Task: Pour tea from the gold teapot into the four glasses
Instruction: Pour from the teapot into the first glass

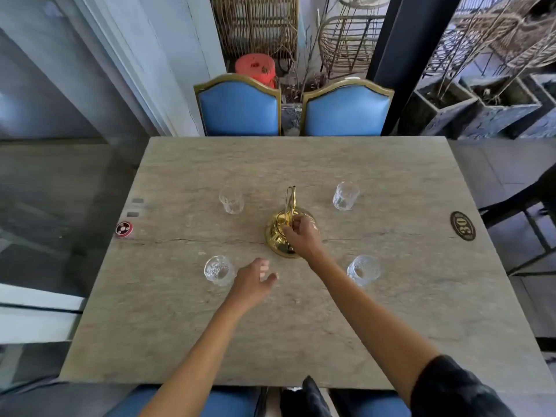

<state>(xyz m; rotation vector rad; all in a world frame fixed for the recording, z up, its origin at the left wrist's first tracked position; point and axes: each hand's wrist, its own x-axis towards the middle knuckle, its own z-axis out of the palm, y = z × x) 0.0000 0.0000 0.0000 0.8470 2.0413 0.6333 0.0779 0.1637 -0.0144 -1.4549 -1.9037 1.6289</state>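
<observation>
A gold teapot [278, 236] stands on the stone table [168, 326] near its middle, spout pointing away from me. My right hand [301, 236] sits on top of it, fingers closed around the upright handle. Four clear empty glasses surround the pot: far left glass [231, 201], far right glass [345, 195], near left glass [218, 270], near right glass [363, 269]. My left hand [252, 281] hovers just right of the near left glass, fingers spread, holding nothing.
A round red-and-black call button [124, 229] lies at the table's left edge. A black oval number plate [462, 226] sits at the right edge. Two blue chairs [239, 108] stand at the far side.
</observation>
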